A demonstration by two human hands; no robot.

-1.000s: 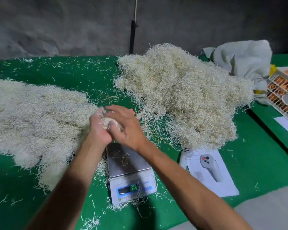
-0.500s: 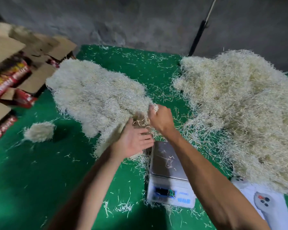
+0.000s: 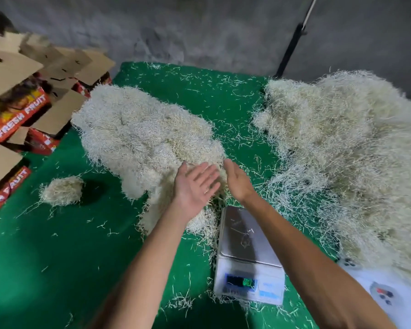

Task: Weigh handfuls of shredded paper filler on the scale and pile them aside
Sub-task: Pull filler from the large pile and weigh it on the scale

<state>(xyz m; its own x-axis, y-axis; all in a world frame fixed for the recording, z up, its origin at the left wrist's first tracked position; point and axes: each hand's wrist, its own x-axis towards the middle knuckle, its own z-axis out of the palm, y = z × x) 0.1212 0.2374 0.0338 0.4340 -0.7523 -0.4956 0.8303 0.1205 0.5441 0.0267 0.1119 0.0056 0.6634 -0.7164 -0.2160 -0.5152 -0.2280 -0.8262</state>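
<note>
Head view, left hand (image 3: 195, 188) and right hand (image 3: 239, 180) flat, scale (image 3: 248, 255) lengthwise away

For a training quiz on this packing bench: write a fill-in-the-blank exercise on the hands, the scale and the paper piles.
1. Both hands, the left hand and the right hand, are ____ and hold nothing.
2. The scale has only a few stray ____ on its platform.
3. The hands hover over the near edge of the ____ pile of filler.
4. The small clump lies on the ____ cloth.

Missing words: open; strands; left; green
</note>
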